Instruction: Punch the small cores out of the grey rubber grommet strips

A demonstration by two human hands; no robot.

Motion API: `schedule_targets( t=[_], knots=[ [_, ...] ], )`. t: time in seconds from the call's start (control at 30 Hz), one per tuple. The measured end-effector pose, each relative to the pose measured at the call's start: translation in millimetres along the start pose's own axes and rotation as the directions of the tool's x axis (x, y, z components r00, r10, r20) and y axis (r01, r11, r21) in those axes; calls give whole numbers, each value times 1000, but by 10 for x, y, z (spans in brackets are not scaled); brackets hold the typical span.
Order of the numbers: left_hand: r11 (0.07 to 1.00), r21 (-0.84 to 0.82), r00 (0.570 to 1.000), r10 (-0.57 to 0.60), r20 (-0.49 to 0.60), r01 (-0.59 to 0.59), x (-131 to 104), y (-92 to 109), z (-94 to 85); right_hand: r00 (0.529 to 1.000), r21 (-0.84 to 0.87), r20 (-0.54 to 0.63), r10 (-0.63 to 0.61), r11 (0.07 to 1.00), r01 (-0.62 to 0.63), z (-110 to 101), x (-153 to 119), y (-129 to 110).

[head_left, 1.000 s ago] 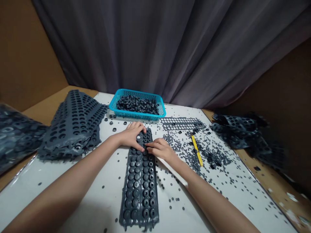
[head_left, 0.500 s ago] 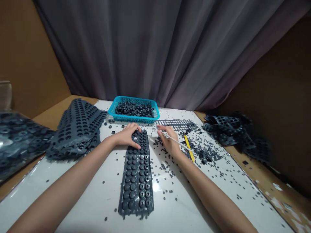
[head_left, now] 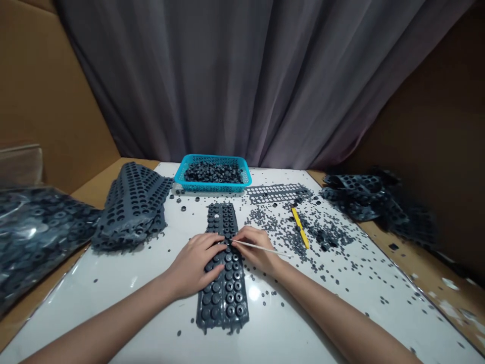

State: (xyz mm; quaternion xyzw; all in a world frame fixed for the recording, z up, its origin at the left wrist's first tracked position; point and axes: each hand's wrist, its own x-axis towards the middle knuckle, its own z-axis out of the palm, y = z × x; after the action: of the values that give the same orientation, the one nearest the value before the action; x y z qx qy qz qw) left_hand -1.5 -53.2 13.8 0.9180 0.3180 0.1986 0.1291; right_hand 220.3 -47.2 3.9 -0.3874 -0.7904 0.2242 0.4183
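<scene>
A dark grey molded rubber sheet [head_left: 223, 303] with rows of round studs lies lengthwise in front of me on the white tabletop. My left hand [head_left: 195, 265] rests flat over its left side, fingers spread across the studs. In my right hand [head_left: 261, 247] is a thin white stick [head_left: 267, 249], pinched between thumb and fingers. The stick's near-left end meets the middle of the sheet, between the two hands; its exact contact is hidden by the fingertips. The other end points right, over the table.
A blue basket [head_left: 212, 188] of small dark rubber parts stands at the back. Stacked perforated sheets [head_left: 131, 205] and a clear bag [head_left: 41, 237] of parts lie left. At right are a yellow-handled tool [head_left: 300, 227], scattered black discs, a perforated strip [head_left: 278, 193] and scrap sheets [head_left: 359, 194].
My left hand has slid nearer along the sheet, from its far end to its middle. My right hand has moved nearer and onto the sheet's right side with the stick. The view has shifted slightly.
</scene>
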Motion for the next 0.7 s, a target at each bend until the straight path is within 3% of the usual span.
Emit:
schedule_targets(
  t=[0.2, 0.4, 0.57, 0.7],
  knots=[
    [1000, -18, 1000, -3, 23, 4, -11, -27, 18, 998, -1, -33, -57, 998, 57, -4, -15, 46],
    [999, -39, 998, -17, 61, 19, -16, -27, 19, 996, -71, 8, -85, 994, 85, 4, -23, 89],
    [999, -34, 996, -13, 85, 16, -20, -41, 31, 974, -184, 138, -181, 961, 205, -22, -11, 161],
    [1000, -22, 995, -19, 98, 21, -17, -27, 17, 979, -174, 123, -160, 968, 180, -27, -14, 159]
  ],
)
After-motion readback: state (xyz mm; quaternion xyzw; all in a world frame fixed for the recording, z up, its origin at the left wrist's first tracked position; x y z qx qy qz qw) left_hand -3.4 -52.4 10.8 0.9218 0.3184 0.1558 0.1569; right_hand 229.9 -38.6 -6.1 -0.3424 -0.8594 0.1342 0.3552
